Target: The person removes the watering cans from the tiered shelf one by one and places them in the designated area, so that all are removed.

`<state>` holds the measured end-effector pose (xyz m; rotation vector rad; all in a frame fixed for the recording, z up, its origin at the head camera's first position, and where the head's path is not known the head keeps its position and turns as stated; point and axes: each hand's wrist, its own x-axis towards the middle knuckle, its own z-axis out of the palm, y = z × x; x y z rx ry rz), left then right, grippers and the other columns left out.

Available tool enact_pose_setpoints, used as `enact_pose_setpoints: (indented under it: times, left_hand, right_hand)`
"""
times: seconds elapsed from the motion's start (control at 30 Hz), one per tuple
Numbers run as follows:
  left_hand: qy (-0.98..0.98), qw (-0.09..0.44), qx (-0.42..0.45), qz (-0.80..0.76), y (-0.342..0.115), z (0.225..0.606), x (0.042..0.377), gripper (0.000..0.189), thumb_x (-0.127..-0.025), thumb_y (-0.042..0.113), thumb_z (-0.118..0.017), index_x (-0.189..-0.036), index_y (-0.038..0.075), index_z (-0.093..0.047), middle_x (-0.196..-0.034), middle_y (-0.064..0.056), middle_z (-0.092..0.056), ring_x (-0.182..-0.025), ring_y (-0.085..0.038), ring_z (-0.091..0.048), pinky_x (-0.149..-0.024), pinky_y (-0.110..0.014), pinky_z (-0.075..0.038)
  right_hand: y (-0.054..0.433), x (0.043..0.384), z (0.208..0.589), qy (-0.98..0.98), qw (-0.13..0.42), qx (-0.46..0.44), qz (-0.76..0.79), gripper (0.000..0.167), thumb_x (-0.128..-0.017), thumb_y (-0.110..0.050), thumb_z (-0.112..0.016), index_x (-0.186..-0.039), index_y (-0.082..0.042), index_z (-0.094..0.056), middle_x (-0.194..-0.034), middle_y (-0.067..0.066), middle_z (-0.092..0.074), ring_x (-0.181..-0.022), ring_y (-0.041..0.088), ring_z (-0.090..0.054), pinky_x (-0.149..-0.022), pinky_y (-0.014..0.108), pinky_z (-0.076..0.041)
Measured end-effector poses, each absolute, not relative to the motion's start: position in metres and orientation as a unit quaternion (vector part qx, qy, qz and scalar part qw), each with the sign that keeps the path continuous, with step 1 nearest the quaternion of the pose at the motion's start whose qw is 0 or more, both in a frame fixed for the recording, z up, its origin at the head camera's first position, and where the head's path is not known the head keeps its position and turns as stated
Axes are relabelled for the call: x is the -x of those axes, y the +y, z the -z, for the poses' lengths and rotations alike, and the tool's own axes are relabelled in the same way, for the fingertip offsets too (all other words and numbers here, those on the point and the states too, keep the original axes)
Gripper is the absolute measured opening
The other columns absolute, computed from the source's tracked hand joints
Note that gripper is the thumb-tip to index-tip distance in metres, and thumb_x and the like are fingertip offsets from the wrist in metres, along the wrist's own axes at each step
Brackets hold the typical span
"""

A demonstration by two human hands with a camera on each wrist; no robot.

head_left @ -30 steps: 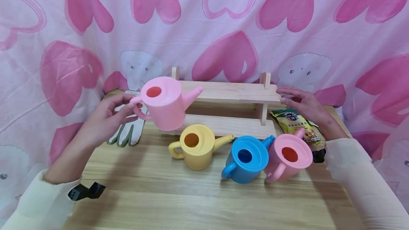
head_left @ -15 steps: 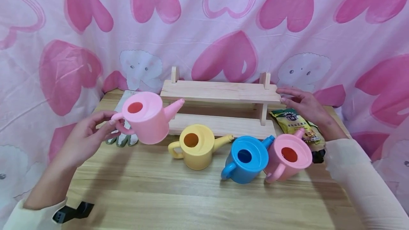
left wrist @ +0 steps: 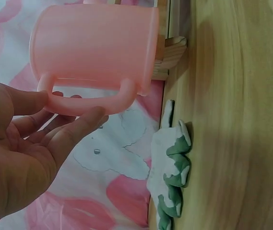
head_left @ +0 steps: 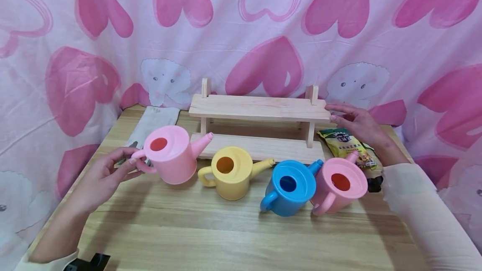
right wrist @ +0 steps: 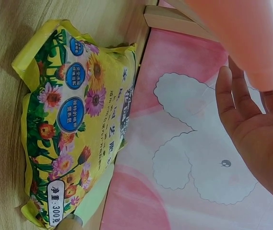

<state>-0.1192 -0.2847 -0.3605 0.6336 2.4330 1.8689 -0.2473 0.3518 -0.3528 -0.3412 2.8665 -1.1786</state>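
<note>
My left hand (head_left: 99, 179) pinches the handle of a pink watering can (head_left: 171, 160), thumb on one side and fingers on the other. The can is upright, close over the table, its spout toward the yellow watering can (head_left: 233, 185). In the left wrist view the handle (left wrist: 86, 105) lies between thumb and fingertips. At the right end of the two-tier wooden shelf (head_left: 260, 108), my right hand (head_left: 361, 124) touches the upper board with extended fingertips. In the right wrist view a pink spout (right wrist: 244, 43) partly hides those fingers.
A blue watering can (head_left: 288, 206) and a second pink watering can (head_left: 340, 200) stand close together at front right. Behind them lies a yellow-green fertilizer bag (head_left: 340, 141). White-and-green gloves (left wrist: 167, 163) lie at the left. A pink heart-patterned curtain (head_left: 263, 66) hangs behind the table.
My left hand has brought the pink watering can down and toward the left front, from over the shelf's left end to beside the yellow one. The right hand has stayed at the shelf.
</note>
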Motion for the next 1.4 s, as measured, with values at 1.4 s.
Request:
enact_pose_setpoints:
  times: [1.4]
  left_hand:
    - [0.813, -0.007, -0.171, -0.556, -0.275, 0.401, 0.110, 0.021, -0.105, -0.003, -0.053, -0.124, -0.010, -0.059, -0.104, -0.025, -0.070, -0.115, -0.011, -0.064, -0.088, -0.033, -0.058]
  right_hand:
    - [0.352, 0.249, 0.355, 0.919, 0.003, 0.112, 0.377, 0.050, -0.106, -0.029, -0.061, -0.153, -0.017, -0.051, -0.164, 0.011, -0.033, -0.134, 0.044, -0.049, -0.081, 0.010, -0.047]
